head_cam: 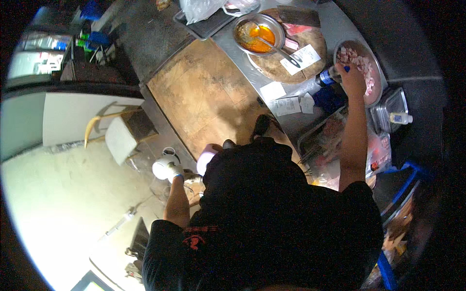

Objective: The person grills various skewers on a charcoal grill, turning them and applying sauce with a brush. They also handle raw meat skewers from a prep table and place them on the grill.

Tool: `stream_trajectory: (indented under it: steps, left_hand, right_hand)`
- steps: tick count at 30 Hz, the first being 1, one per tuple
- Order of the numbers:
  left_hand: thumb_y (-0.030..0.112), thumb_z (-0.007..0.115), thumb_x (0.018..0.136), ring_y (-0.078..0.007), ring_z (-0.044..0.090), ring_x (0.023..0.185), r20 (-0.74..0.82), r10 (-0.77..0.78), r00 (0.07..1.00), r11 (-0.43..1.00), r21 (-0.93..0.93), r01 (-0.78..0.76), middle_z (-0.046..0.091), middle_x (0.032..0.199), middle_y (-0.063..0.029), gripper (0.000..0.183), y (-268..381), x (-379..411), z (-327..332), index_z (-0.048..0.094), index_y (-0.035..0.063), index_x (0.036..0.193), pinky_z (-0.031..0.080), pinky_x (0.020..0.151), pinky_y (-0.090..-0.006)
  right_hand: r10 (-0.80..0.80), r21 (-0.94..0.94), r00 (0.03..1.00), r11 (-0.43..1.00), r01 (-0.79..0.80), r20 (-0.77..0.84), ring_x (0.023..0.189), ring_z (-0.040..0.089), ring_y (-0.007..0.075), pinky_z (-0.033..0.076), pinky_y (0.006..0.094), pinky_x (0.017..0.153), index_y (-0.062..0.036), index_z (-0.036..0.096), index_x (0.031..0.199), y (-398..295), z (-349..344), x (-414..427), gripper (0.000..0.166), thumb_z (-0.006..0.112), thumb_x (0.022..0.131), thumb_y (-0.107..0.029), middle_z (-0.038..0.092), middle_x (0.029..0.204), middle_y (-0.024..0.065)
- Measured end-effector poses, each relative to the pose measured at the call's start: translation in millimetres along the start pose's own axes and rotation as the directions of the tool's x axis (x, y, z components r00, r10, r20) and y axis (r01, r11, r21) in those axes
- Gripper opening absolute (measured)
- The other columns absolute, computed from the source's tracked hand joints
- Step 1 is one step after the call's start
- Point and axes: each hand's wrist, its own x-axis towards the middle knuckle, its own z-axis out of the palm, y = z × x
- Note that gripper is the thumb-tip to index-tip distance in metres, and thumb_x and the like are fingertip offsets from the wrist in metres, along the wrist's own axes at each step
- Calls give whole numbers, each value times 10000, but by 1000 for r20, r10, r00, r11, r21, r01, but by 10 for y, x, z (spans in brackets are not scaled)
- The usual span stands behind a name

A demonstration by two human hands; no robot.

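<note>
My right hand [354, 80] grips a dark bottle [326, 78] with a blue label. The bottle lies tilted at the near rim of a wide round metal pan [373, 95]. Chopped pale-pink meat [355, 60] is spread inside that pan. On the other side, my left hand [176, 172], which looks covered by a whitish glove, is at a white rounded container [162, 167]. Whether its fingers hold that container is too blurred to tell. A metal bowl [281, 33] of orange sauce, with a ladle [271, 45] in it, stands left of the pan.
Under the bowl is a round wooden chopping board [313, 32], with a printed slip [300, 60] on it. More paper slips [287, 105] lie along the steel counter [262, 74]. Stacked clear containers [387, 107] and a small bottle [400, 118] sit at right. A chair [120, 140] stands left.
</note>
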Motion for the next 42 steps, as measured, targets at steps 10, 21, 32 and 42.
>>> stream_trajectory:
  steps: [10, 21, 32, 42]
  left_hand:
    - [90, 706, 888, -276, 717, 922, 49, -185, 981, 542, -828, 143, 775, 1053, -139, 319, 56, -603, -129, 730, -5, 1191, 592, 843, -394]
    - [71, 742, 912, -352, 744, 909, 128, 678, 723, -492, -652, 577, 740, 1015, -222, 251, 1354, -1986, -678, 698, -55, 1124, 632, 825, -465]
    - [157, 730, 950, -267, 736, 1033, 46, 269, 962, -483, -858, 176, 756, 1104, -186, 391, 568, -2875, -1057, 679, -62, 1270, 627, 887, -404]
    - [102, 640, 1025, -354, 731, 1057, 37, -112, 993, -626, -778, -42, 668, 1215, -185, 403, -453, -3728, -1191, 539, -29, 1393, 696, 832, -487]
  right_hand:
    - [-373, 595, 928, 744, 305, -10, 961, 738, 274, 571, 426, 848, -33, 674, 1287, -1244, 489, -1843, 317, 676, 1078, -271, 784, 1055, 123]
    - [-743, 759, 166, 649, -56, 648, 1301, 669, 277, 598, 463, 1020, -71, 528, 1575, -2136, 1350, -3891, 620, 712, 991, -172, 661, 1481, 130]
    - [-824, 409, -277, 501, -763, 494, 1407, 594, 374, 451, 533, 1225, 33, 536, 1509, -2470, 904, -4134, 467, 458, 1160, -267, 592, 1542, 228]
    - [-828, 606, -385, 561, -563, 408, 1259, 679, 314, 584, 455, 1069, 18, 503, 1555, -2568, 493, -5223, 570, 674, 1012, -18, 652, 1410, 183]
